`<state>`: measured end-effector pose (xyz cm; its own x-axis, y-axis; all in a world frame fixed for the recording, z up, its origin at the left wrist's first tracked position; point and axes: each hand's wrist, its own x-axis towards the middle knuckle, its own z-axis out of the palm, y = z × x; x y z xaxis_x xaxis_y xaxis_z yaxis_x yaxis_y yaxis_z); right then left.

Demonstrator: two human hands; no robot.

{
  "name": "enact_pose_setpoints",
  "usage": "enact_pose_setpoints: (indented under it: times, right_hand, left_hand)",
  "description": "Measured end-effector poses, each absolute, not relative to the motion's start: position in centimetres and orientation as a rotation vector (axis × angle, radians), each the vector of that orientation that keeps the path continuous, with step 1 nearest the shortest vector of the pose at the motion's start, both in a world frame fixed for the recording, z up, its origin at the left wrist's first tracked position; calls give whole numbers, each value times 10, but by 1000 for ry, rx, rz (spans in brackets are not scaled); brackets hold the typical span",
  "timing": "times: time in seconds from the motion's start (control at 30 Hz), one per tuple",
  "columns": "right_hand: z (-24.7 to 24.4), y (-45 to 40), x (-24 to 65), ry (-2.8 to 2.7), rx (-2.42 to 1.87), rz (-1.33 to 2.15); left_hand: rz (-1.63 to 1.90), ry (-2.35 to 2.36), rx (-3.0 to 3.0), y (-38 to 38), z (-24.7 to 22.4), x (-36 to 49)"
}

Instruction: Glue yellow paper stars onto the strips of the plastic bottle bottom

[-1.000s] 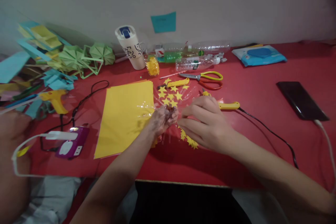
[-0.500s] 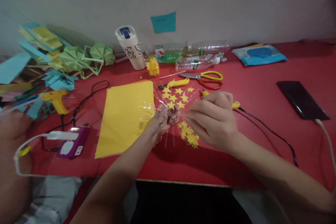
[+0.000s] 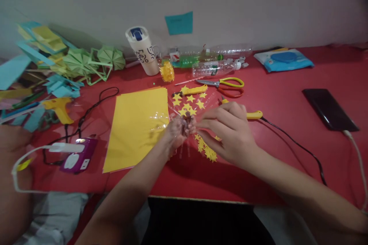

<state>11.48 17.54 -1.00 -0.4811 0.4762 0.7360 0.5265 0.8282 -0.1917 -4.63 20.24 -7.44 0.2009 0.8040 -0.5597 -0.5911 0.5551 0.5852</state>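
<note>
My left hand is closed around a clear plastic piece cut into strips that fan outward, probably from a bottle. Several small yellow stars sit on the far strips. Just to the right, my right hand has its fingertips pinched together close to the plastic; anything between them is too small to make out. Below the right fingers lies a pile of loose yellow stars. A yellow-handled soldering iron lies behind my right hand, partly hidden by it.
Left stand yellow paper sheets, a glue gun, a purple power box and paper crafts. Behind are a tumbler, bottles, a cutter and scissors. Wipes and a phone lie right. Another person's arm rests far left.
The plastic piece has turned slightly in my left hand, its stars shifting left. My right hand has moved a little left and down, with its fingertips still pinched.
</note>
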Motion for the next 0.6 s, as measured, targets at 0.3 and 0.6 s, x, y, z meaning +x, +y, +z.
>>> enact_pose_setpoints:
  times: [0.3,0.6]
  right_hand:
    - [-14,168,111,-2119,-754,391]
    - [-16,170,110,-2058,-758,229]
  left_hand:
    - [1004,1001,261,201,-71,-45]
    - [1021,1031,213,200,-65,-45]
